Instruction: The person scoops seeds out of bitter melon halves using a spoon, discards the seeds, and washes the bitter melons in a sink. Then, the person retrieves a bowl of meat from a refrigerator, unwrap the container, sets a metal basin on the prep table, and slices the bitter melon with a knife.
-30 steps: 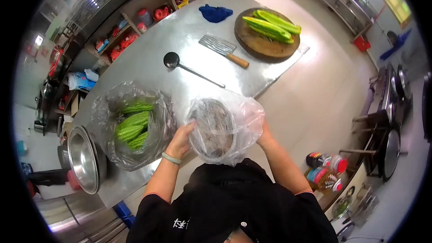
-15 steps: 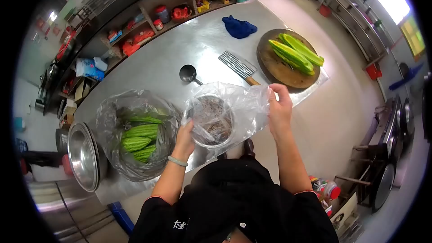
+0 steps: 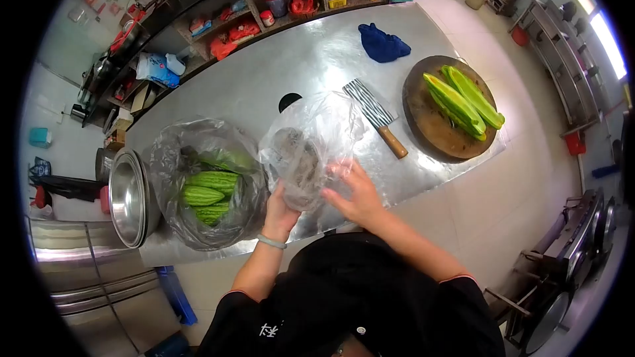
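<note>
In the head view, the left hand [image 3: 282, 213] gripped the lower left of a clear plastic bag [image 3: 316, 135] with brownish contents, while the right hand [image 3: 360, 195] was spread, thumb and fingers apart, at its right side. The bag was over the table [image 3: 311, 43], between a greyish bag [image 3: 170, 192] of green bitter melons [image 3: 211, 188] and a cleaver [image 3: 376, 111].

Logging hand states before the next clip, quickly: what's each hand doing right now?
Left hand: closed on the clear plastic bag.
Right hand: open, at the same bag's other side; whether it touches can't be told.
</note>
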